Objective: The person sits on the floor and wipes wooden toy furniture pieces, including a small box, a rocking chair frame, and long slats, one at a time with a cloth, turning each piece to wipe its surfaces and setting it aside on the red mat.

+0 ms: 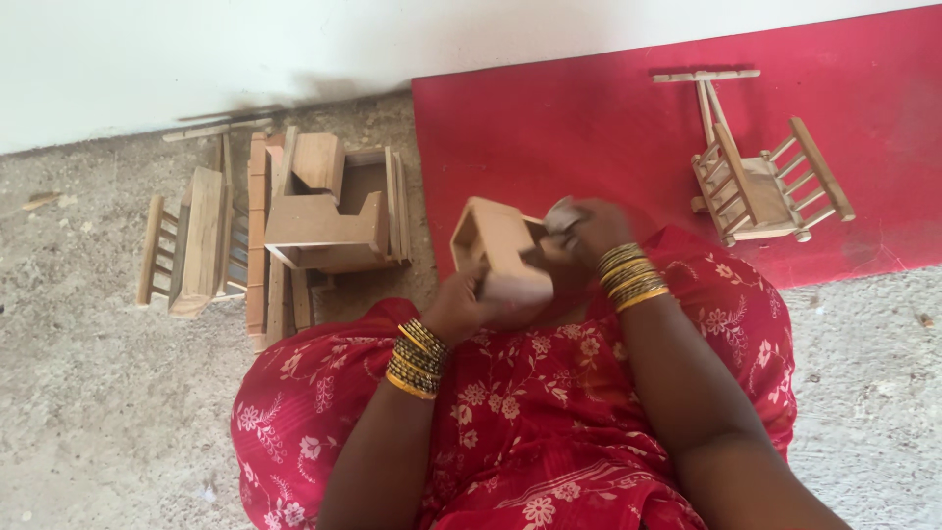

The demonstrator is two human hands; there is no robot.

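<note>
My left hand [459, 306] grips a small pale wooden box-like piece [498, 247] from below, holding it over my lap. Against the piece's right side my right hand [589, 228] presses a small grey scrap, apparently sandpaper [562, 214], pinched in the fingers. Both wrists carry stacks of gold and dark bangles. I sit on the floor in a red flowered garment [530, 412].
A pile of small wooden furniture parts [294, 211] lies on the gritty floor to the left, with a slatted piece [157, 245] beside it. A finished miniature wooden chair [760, 182] lies on the red mat [549, 118] at upper right. A white wall runs along the top.
</note>
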